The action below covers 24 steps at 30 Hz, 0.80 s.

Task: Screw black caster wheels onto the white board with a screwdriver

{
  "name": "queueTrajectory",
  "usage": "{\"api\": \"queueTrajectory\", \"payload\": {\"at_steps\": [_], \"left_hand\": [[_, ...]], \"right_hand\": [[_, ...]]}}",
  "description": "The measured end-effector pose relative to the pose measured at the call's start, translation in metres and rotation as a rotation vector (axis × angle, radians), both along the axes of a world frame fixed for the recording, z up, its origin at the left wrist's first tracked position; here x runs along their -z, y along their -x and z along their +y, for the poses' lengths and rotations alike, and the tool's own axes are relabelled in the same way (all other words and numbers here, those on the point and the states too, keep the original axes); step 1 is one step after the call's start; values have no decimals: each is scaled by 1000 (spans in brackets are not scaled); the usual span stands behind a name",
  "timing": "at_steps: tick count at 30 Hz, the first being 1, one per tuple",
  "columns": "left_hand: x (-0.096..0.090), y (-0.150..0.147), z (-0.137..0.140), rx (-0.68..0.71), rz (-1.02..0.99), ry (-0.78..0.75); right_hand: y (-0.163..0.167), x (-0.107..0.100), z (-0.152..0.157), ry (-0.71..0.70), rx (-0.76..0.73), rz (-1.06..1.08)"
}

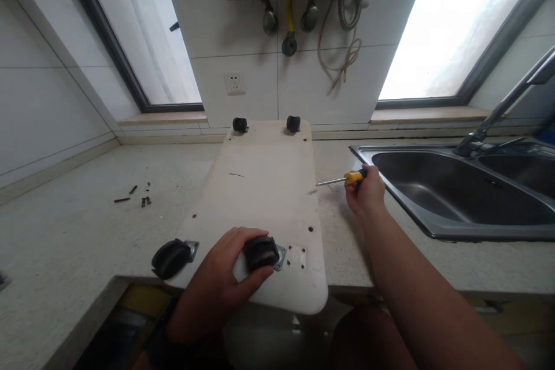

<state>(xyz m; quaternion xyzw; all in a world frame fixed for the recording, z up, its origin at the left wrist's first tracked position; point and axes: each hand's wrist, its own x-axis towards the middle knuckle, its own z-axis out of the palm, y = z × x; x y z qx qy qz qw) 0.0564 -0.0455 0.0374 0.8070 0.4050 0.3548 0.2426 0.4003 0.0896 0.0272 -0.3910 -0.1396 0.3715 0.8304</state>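
A white board with rounded corners (269, 185) lies on the countertop, its near end jutting past the counter edge. My left hand (225, 272) is closed around a black caster wheel (261, 252), whose metal plate sits beside a paler patch with several screw holes (297, 256). Another caster (171, 258) stands at the near left corner, and two more, a left one (240, 124) and a right one (293, 123), are at the far end. To the right of the board, my right hand (367, 188) grips a yellow and black screwdriver (353, 177), its tip pointing left toward the board's edge.
Several loose screws (134, 195) lie on the counter at left. A steel sink (416, 222) with a faucet (485, 127) is set in at right. Hoses (288, 0) and a wall socket (235, 84) are on the tiled wall behind, between two windows.
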Motion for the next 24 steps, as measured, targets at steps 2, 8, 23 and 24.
{"api": "queueTrajectory", "payload": {"at_steps": [2, 8, 23, 24], "left_hand": [[0, 0, 1, 20, 3, 9], [-2, 0, -1, 43, 24, 61], [-11, -19, -4, 65, -33, 107], [-12, -20, -4, 67, -23, 99]], "right_hand": [[3, 3, 3, -28, 18, -3], [7, -2, 6, -182, 88, -8], [2, 5, 5, -247, 3, 57], [2, 5, 4, -247, 0, 61]]}}
